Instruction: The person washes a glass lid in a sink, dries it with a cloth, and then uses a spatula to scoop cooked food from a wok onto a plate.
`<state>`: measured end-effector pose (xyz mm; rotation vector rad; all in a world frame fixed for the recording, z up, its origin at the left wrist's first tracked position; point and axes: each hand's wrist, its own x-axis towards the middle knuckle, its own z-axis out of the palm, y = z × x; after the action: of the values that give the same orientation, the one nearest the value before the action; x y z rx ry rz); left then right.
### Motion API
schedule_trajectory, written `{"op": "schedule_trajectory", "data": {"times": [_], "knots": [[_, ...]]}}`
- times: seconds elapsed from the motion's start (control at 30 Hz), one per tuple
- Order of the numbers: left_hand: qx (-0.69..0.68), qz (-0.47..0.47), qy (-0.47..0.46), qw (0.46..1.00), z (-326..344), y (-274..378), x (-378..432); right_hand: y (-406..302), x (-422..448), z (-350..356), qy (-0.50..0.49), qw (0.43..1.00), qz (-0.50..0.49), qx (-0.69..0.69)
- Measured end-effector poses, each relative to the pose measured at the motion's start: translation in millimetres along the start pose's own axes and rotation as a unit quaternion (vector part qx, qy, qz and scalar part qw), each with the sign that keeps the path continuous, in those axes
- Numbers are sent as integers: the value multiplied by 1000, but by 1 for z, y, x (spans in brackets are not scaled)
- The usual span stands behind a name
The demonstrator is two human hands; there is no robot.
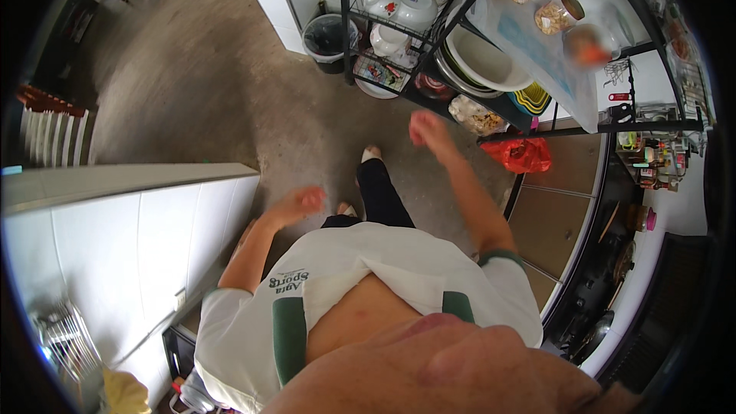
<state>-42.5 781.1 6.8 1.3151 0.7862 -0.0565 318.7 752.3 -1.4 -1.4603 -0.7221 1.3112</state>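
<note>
My left hand (299,202) is over the concrete floor (224,103), near the end of the white-tiled wall. Its fingers look curled, but blur hides whether they hold anything. Farther forward, my right hand (426,129) hangs loosely curled beside the black metal rack (345,17); no object shows in it. A bag of dried food (476,115) on the rack's low shelf is the thing nearest to that hand. Below my hands, one foot in a light shoe (371,153) is set ahead of the other.
A tiled wall (172,224) stands at the left. At the right are a red plastic bag (520,154), brown cabinet doors (552,213) and a black stove (604,276). A lined trash bin (329,39) stands by the rack, which holds white bowls (411,8) and a large basin (489,60).
</note>
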Motion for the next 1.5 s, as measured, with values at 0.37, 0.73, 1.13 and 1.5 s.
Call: {"op": "schedule_trajectory", "data": {"times": [0.37,0.73,1.13,1.5], "knots": [[293,265,220,892,-141,167,349,-31,376,-64,411,905,65,90],[602,306,282,682,-181,200,516,-44,395,-74,426,896,85,-92],[630,351,221,656,-226,165,531,-50,390,-70,404,814,-64,413],[597,347,217,690,-235,167,531,-56,378,-67,391,723,-161,546]]}}
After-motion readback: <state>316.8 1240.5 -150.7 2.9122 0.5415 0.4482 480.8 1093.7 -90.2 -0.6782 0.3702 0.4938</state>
